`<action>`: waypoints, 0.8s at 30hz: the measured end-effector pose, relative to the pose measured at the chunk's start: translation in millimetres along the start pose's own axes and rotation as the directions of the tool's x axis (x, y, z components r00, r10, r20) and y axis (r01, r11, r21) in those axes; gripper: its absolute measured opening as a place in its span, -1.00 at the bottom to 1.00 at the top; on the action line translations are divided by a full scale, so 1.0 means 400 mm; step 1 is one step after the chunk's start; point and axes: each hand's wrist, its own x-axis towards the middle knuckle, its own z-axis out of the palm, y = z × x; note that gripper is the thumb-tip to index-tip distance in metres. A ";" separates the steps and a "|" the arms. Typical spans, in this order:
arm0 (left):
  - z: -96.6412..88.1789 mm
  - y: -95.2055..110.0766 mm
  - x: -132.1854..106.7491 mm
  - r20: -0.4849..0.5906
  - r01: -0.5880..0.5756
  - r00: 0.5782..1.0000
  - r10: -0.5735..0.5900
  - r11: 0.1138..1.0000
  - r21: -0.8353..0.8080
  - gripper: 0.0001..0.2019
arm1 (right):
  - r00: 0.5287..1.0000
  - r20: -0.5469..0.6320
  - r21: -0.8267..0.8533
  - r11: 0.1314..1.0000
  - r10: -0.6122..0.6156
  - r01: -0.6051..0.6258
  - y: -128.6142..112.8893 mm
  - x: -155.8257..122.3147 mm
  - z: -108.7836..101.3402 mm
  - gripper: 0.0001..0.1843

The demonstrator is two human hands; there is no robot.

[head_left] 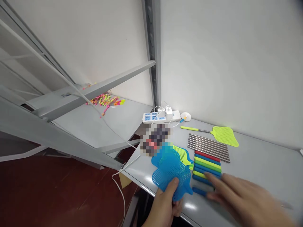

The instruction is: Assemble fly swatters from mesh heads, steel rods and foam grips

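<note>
My left hand (pixel 164 205) is closed on a blue perforated fly swatter head (pixel 174 175), the thumb pressing on top of it. More swatter heads, blue and yellow-green (pixel 181 154), lie just behind. To their right is a row of coloured handle grips (pixel 207 165) in red, blue, yellow and green. My right hand (pixel 241 195), blurred, hovers over the near end of that row with thumb and index finger apart. Close to its thumb lies a single blue handle grip (pixel 200 191). Whether the fingers touch it, I cannot tell.
Several metal rods (pixel 208 146) lie behind the grips. A yellow-green fly swatter (pixel 223 135) rests by the wall. A power strip (pixel 148 117) with white plugs stands at the back, its cables trailing left. Grey shelf bars (pixel 99 86) cross the left side, beyond them small colourful items (pixel 105 100).
</note>
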 end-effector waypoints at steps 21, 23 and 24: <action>-0.205 0.098 -0.015 0.345 -0.435 0.622 0.703 -0.057 0.899 -0.74 | 0.919 0.295 -0.060 0.955 -0.262 0.291 -0.008 0.197 0.175 -0.25; -0.202 0.095 -0.005 0.327 -0.359 0.665 0.671 -0.096 0.928 -0.66 | 0.913 0.332 -0.063 0.960 -0.238 0.274 -0.007 0.197 0.170 -0.21; -0.200 0.092 0.000 0.315 -0.328 0.678 0.664 -0.111 0.938 -0.63 | 0.913 0.335 -0.064 0.961 -0.233 0.269 -0.006 0.198 0.166 -0.22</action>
